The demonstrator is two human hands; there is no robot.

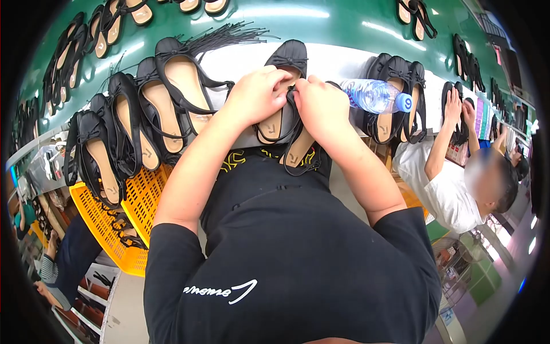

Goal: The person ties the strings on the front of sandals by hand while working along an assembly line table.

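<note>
My left hand and my right hand meet over a pair of black flat shoes with beige insoles at the table edge. The toe of one shoe, with a small bow, points away from me. A second shoe lies beside it, partly covered by my right hand. The right fingers are closed on a black shoe strap. My left fingers are pinched together close by; what they hold is hidden. A bundle of thin black cords lies beyond my left hand.
A row of similar black shoes stands to my left, above a yellow crate. At right, a water bottle lies against more shoes. Further shoes rest on the green surface. A co-worker in white works at right.
</note>
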